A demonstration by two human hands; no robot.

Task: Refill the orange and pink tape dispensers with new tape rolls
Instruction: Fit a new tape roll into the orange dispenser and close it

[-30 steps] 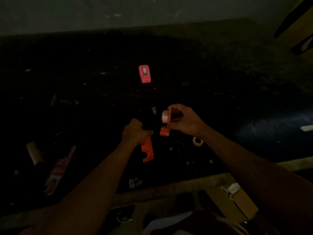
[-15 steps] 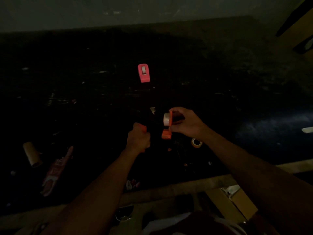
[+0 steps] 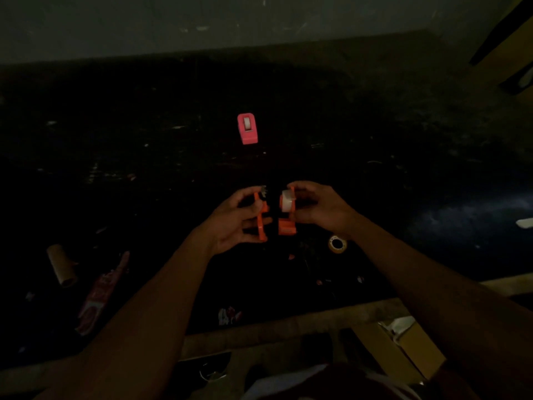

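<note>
Two hands are up over the middle of the dark, scuffed surface [image 3: 375,134], and there is plenty of bare room behind and to both sides of them, with the pale front edge running just below the forearms. Left hand [image 3: 230,223] is turned palm inward, fingers curled and pinching a flat orange plastic dispenser piece [image 3: 262,219] held upright, a small toothed metal bit showing at its top. Right hand [image 3: 320,207] faces it, thumb and fingers clamped on the other orange dispenser half [image 3: 286,226], which carries a whitish tape roll [image 3: 286,201] at its upper end. The two orange parts sit just beside each other with a narrow gap between, not touching. Further back, well apart from both hands, the pink plastic tape dispenser [image 3: 247,129] stands alone with a pale roll in its slot. Near the right wrist lies a small loose tape roll [image 3: 337,243]; far left, a brown cardboard tube [image 3: 61,265] beside a pink wrapper [image 3: 101,293].
</note>
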